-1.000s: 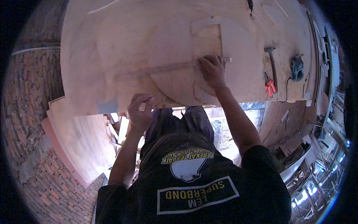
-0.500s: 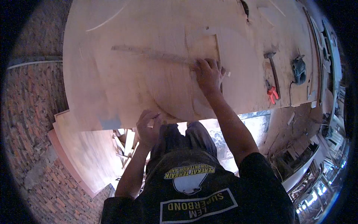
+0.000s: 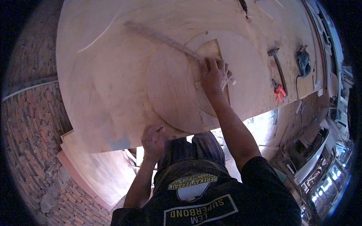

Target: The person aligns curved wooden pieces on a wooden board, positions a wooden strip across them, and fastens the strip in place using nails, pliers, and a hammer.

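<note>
My right hand (image 3: pixel 215 79) is closed around the near end of a long thin wooden strip (image 3: pixel 162 39), which slants away to the upper left over the worktable. A small pale piece (image 3: pixel 232 81) shows beside its fingers. Beneath lies a round-edged wooden panel (image 3: pixel 171 88), with a narrow straight slat (image 3: pixel 228 94) partly hidden by that hand. At the table's near edge, my left hand (image 3: pixel 154 141) has its fingers curled together beside the panel's curved edge. Something small and dark seems to be at its fingertips, too small to name.
On the right of the worktable (image 3: pixel 102 109) lie a hammer (image 3: pixel 279 67), red-handled pliers (image 3: pixel 279 91) and a dark green power tool (image 3: pixel 303 64). A toothed saw blade (image 3: pixel 244 7) sticks up at the far side. Leaning boards (image 3: pixel 94 169) stand lower left by a brick wall (image 3: pixel 30 124).
The strip has swung, its far end moving up and away while my right hand keeps hold. My left hand's fingers have drawn closer together. The whole view has tilted slightly.
</note>
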`<state>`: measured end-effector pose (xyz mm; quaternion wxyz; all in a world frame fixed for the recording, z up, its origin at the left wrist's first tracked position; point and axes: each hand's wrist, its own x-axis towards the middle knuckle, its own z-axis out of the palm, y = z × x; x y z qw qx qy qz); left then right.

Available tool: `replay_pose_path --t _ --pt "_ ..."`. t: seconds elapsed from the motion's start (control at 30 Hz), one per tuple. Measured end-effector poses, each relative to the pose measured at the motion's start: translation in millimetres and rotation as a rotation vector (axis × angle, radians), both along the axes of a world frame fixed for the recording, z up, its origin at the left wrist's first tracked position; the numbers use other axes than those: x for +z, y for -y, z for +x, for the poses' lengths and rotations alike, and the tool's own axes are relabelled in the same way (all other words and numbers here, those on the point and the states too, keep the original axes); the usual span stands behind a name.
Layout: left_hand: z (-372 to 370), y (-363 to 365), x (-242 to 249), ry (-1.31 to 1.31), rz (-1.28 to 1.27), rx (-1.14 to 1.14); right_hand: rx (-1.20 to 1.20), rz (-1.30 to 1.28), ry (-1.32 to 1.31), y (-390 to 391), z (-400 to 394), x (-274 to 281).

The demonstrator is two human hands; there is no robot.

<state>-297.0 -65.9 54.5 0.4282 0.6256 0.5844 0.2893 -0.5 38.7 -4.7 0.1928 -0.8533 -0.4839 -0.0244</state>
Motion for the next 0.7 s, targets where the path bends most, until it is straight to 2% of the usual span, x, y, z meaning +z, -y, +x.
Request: replay_pose_path --t 0.17,0.47,0.7 --pt "6.6 -32.2 4.1 -0.02 0.073 -0.012 -0.013 0.008 0.014 -1.1 -0.1 -2.9" --pt "14.0 -51.9 -4.3 0.114 0.114 0.04 -0.044 -0.01 -0.006 -3.9 -2.1 2.2" --pt "26.5 -73.4 -5.5 0.031 0.108 0.064 -0.056 0.004 -0.009 -2.6 -3.7 0.9"
